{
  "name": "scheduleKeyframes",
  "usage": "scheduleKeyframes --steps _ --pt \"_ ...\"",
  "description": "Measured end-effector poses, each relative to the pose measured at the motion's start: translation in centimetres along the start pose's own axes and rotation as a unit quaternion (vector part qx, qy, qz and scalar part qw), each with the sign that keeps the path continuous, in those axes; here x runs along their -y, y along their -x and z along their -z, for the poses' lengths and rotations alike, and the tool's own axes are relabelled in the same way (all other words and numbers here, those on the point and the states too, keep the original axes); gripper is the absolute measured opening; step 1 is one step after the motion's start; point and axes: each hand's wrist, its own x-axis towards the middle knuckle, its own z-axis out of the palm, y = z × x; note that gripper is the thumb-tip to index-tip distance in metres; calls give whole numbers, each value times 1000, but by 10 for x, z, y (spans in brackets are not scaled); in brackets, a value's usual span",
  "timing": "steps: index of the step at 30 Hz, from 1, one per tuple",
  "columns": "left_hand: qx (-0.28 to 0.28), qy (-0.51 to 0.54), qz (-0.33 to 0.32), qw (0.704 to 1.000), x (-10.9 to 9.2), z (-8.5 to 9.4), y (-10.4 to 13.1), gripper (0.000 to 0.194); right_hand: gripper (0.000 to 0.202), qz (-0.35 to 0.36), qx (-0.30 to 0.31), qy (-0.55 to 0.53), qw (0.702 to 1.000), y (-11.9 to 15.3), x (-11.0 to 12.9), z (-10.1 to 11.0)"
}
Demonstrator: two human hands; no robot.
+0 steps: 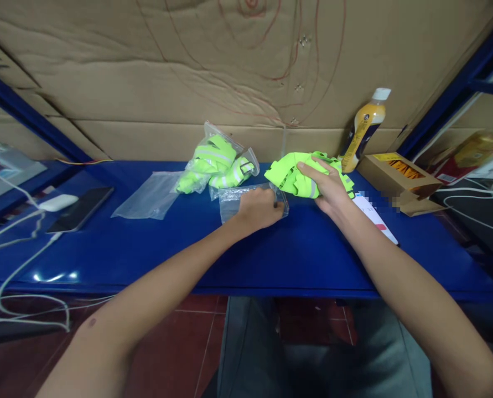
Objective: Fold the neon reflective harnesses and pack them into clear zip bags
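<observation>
My left hand (260,208) is closed on the edge of a clear plastic bag (229,205) that lies on the blue table (146,249). My right hand (328,182) grips a bundle of bright yellow-green reflective straps (296,174), just right of the bag's opening. Behind and left of my left hand, clear bags with more yellow-green straps (213,157) rest near the cardboard wall. A flat clear bag (150,194) lies to their left.
A yellow bottle (363,130) and an open cardboard box (401,179) stand at the back right. A white paper (374,217) lies beside my right forearm. On the left are a phone (80,210), a white case (58,203) and white cables.
</observation>
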Motion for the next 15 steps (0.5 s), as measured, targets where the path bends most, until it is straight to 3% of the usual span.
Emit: scheduleKeyframes --steps 4,8,12,15 --pt "-13 44 -9 999 11 11 -1 35 68 -14 2 12 1000 -3 1 4" --pt "-61 100 -8 993 17 22 -2 40 65 -17 15 70 997 -7 3 10" --pt "-125 127 -59 982 16 27 2 30 59 85 -6 183 979 -9 5 15" --pt "-162 109 -153 969 15 26 6 29 46 173 15 267 948 -6 2 11"
